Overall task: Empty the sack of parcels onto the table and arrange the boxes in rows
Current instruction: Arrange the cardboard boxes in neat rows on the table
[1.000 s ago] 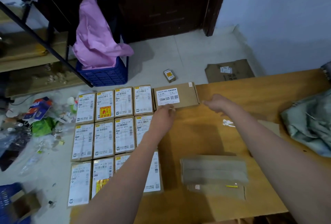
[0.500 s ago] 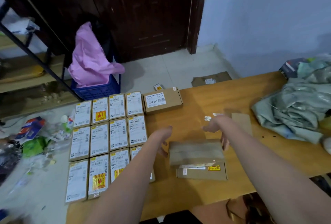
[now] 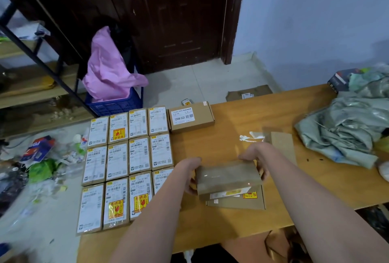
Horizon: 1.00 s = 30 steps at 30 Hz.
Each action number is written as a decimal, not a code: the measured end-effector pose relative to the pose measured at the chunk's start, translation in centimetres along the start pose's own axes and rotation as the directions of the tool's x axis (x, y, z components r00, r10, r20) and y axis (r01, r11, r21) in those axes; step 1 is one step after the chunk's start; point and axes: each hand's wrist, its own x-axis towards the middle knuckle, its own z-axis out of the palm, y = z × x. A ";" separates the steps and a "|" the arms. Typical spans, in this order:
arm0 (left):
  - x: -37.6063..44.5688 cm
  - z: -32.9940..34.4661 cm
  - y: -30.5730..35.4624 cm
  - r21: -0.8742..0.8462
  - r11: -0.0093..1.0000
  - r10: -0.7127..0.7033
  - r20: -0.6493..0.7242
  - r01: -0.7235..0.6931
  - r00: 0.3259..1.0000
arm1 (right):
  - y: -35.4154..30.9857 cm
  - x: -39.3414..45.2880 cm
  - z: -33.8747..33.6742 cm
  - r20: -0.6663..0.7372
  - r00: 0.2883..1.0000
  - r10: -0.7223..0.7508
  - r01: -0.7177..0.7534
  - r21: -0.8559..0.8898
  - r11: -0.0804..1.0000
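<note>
Both my hands have dropped back from the far row onto the tape-wrapped brown cardboard box (image 3: 228, 176) mid-table, long axis running left-right; left hand (image 3: 190, 167) and right hand (image 3: 252, 155) clasp its ends.

Both forearms bare to frame edge (no sleeves, watch or rings showing); hands ungloved.

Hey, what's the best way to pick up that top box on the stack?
Grip the top box by its two short ends, coming from left and right, as the left hand and right hand do. It lies flat and long, overhanging the box beneath.
</note>
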 end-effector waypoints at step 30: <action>3.5 -5.1 0.5 -0.180 0.729 0.623 -0.227 -0.661 0.749 | -3.4 2.1 -1.9 0.075 0.785 -0.615 0.506 0.495 0.706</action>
